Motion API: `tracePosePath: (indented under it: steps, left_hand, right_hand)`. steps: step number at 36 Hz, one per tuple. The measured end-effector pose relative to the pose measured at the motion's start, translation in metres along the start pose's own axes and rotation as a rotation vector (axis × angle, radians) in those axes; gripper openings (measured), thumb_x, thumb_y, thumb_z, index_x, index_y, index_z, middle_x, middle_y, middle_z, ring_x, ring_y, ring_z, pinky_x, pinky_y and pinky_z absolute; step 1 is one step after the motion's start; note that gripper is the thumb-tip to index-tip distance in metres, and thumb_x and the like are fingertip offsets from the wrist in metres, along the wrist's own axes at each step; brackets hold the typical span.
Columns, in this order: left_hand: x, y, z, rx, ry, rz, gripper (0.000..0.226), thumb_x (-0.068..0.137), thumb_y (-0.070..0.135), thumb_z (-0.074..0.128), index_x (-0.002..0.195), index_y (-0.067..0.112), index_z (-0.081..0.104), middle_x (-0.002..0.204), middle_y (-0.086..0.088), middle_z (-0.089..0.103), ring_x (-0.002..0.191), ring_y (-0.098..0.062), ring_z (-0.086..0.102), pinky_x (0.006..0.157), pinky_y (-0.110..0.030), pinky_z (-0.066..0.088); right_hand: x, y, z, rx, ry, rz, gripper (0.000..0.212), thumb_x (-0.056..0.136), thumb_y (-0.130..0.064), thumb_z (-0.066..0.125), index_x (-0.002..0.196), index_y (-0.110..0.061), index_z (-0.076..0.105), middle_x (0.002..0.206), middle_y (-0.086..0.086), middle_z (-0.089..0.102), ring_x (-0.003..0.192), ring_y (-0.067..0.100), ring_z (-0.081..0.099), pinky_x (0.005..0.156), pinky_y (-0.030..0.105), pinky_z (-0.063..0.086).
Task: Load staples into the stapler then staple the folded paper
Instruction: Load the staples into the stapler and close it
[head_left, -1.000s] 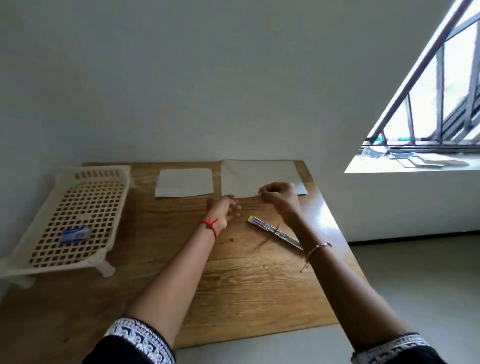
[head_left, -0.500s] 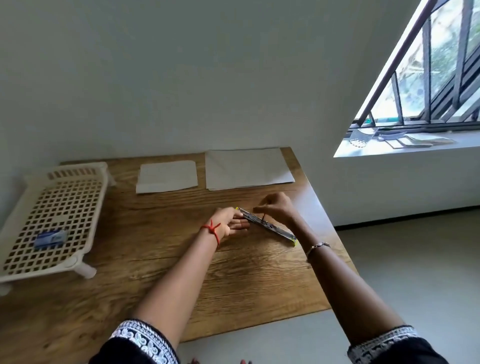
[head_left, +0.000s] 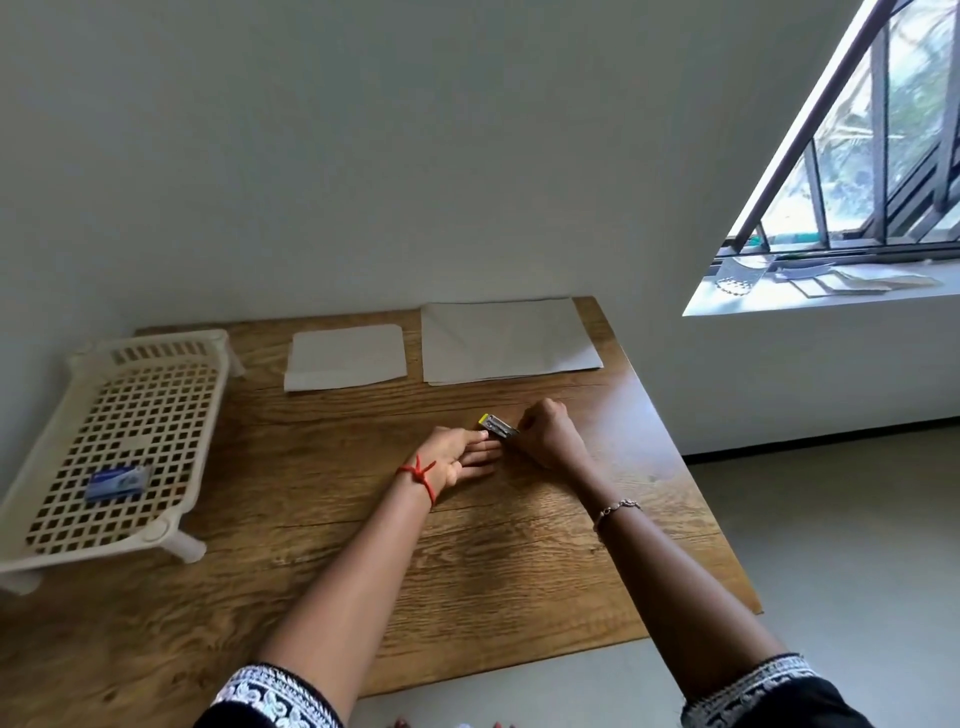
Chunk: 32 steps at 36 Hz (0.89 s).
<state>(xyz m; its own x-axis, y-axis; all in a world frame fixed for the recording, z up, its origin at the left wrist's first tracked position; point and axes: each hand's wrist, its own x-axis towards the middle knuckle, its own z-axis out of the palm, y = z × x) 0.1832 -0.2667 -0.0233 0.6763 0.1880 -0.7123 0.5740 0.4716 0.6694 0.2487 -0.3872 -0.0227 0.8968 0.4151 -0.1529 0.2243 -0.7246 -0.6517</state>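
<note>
A small metal stapler with a yellow tip lies in the middle of the wooden table. My right hand is closed around its right end, hiding most of it. My left hand lies beside it with fingers stretched out, fingertips touching the stapler's near side. A folded white paper lies at the back of the table, with a larger sheet to its right. A blue staple box sits in the cream basket.
The cream perforated basket stands on short legs at the table's left side. The wall runs along the table's back edge. Past the right edge is bare floor, and a window sill with papers is at the right.
The stapler was lying stretched open on the table; my right hand has closed over its right end and my left hand has come up against it. The view has tilted down.
</note>
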Motion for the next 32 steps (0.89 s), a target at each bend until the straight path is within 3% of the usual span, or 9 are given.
tracePosePath:
  steps: [3,6,11,14,17,22,25,27,32]
  left_hand:
    - [-0.002,-0.004,0.001,-0.060,-0.025,0.058,0.026,0.097,0.007,0.043,0.120,-0.003,0.053,0.105,-0.019,0.064,0.097,-0.027,0.063,0.087,-0.041,0.051]
    - [-0.004,-0.005,0.003,-0.139,-0.070,0.102,0.013,0.096,0.012,0.046,0.094,0.013,0.059,0.088,-0.007,0.061,0.078,-0.017,0.060,0.060,-0.033,0.057]
    - [-0.009,0.000,0.009,-0.205,-0.123,0.217,0.018,0.097,0.016,0.043,0.085,0.015,0.057,0.081,-0.005,0.061,0.074,-0.018,0.060,0.064,-0.031,0.051]
    - [-0.012,0.005,0.008,-0.186,-0.154,0.230,0.021,0.097,0.021,0.045,0.086,0.009,0.058,0.076,-0.006,0.065,0.067,-0.018,0.065,0.052,-0.030,0.057]
    - [-0.012,0.014,0.006,-0.147,-0.173,0.251,0.023,0.097,0.023,0.046,0.089,0.008,0.060,0.081,-0.006,0.064,0.073,-0.018,0.065,0.058,-0.032,0.057]
    - [-0.018,0.029,0.006,-0.151,-0.155,0.245,0.024,0.095,0.021,0.049,0.076,0.011,0.059,0.052,0.004,0.066,0.049,-0.008,0.067,0.049,-0.025,0.054]
    - [-0.018,0.036,0.006,-0.223,-0.134,0.259,0.045,0.096,0.021,0.047,0.056,0.012,0.067,0.043,0.003,0.062,0.040,-0.008,0.061,0.047,-0.021,0.051]
    - [-0.018,0.041,0.006,-0.295,-0.155,0.273,0.048,0.096,0.022,0.046,0.056,0.012,0.070,0.044,0.002,0.063,0.039,-0.009,0.061,0.044,-0.019,0.050]
    - [-0.027,0.055,0.006,-0.404,-0.244,0.337,0.032,0.100,0.016,0.036,0.082,0.004,0.060,0.055,-0.003,0.071,0.048,-0.009,0.068,0.051,-0.019,0.055]
  right_hand:
    - [-0.003,-0.004,-0.002,0.103,0.021,0.024,0.026,0.068,-0.020,0.074,0.065,0.005,0.067,0.061,0.016,0.064,0.055,0.016,0.052,0.048,0.028,0.039]
    - [-0.007,-0.010,-0.006,0.216,0.028,0.032,0.020,0.069,-0.016,0.077,0.067,0.003,0.070,0.062,0.012,0.068,0.048,0.011,0.057,0.043,0.018,0.045]
    - [-0.010,-0.024,-0.009,0.335,0.096,0.002,0.032,0.068,-0.022,0.079,0.052,-0.003,0.060,0.045,0.001,0.051,0.039,0.006,0.040,0.037,0.017,0.030]
    - [-0.008,-0.034,-0.010,0.345,0.146,-0.027,0.034,0.068,-0.022,0.078,0.054,0.005,0.061,0.048,0.009,0.056,0.044,0.012,0.048,0.042,0.026,0.040]
    - [-0.008,-0.041,-0.013,0.332,0.187,-0.056,0.031,0.070,-0.021,0.077,0.057,0.005,0.065,0.057,0.020,0.066,0.049,0.019,0.058,0.047,0.040,0.053]
    - [-0.010,-0.056,-0.025,0.276,0.202,-0.113,0.018,0.072,-0.016,0.077,0.070,0.001,0.070,0.063,0.011,0.067,0.053,0.015,0.062,0.051,0.030,0.053]
    - [-0.009,-0.063,-0.033,0.341,0.100,-0.063,0.018,0.067,-0.013,0.079,0.073,0.000,0.069,0.066,0.010,0.067,0.056,0.016,0.062,0.052,0.027,0.050]
    - [-0.010,-0.068,-0.041,0.507,-0.016,-0.035,0.006,0.073,-0.004,0.070,0.075,-0.003,0.064,0.067,0.008,0.064,0.054,0.011,0.060,0.047,0.019,0.048]
    - [-0.011,-0.080,-0.067,1.082,-0.241,0.082,0.028,0.085,0.022,0.027,0.089,0.003,0.047,0.075,0.016,0.055,0.053,0.014,0.060,0.049,0.017,0.051]
